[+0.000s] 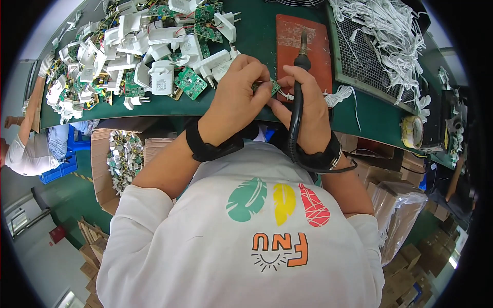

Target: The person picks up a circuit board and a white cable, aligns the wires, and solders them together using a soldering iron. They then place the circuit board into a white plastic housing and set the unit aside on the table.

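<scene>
My left hand is closed in a pinch on a small green circuit board, most of it hidden by the fingers. My right hand grips a soldering iron with a black handle, its metal tip pointing away from me over a red mat. A white cable runs from beside the right fingers to a coiled bundle on the bench; whether its end touches the board I cannot tell. Left of my hands lie white plug housings, with another green circuit board near the bench edge.
A mesh tray piled with white cables stands at the right. Beyond it sits a roll of tape. Below the bench are a cardboard box of small parts and a plastic-wrapped carton. Another person is at the left.
</scene>
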Motion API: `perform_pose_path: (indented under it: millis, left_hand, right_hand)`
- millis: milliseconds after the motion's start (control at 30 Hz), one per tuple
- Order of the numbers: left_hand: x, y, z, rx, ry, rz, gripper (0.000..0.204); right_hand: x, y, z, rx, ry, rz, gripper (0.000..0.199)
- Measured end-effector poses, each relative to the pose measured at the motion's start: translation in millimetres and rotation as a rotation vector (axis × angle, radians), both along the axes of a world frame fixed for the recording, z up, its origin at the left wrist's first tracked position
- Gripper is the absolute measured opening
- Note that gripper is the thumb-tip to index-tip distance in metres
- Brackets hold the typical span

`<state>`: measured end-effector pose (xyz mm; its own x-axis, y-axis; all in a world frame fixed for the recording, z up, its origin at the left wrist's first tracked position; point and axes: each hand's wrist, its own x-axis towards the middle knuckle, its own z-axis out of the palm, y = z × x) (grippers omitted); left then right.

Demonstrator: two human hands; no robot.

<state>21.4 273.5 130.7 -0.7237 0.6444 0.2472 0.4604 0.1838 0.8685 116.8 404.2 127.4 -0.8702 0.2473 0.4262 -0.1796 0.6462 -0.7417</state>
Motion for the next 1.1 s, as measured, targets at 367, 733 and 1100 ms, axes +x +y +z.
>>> perform_pose_path:
  millis: [367, 733, 1100]
  left_hand:
    - [-8, 2, 1, 0.021, 0.13, -0.029, 0.005]
    - [-7, 5, 3, -0.041, 0.172, -0.042, 0.005]
    - [-9, 5, 6, -0.075, 0.195, -0.029, 0.005]
  right_hand:
    - [46, 19, 38, -0.108, 0.064, -0.065, 0.028]
    - [49, 18, 36, -0.065, -0.004, -0.015, 0.021]
    - [49, 22, 36, -0.05, 0.067, -0.021, 0.019]
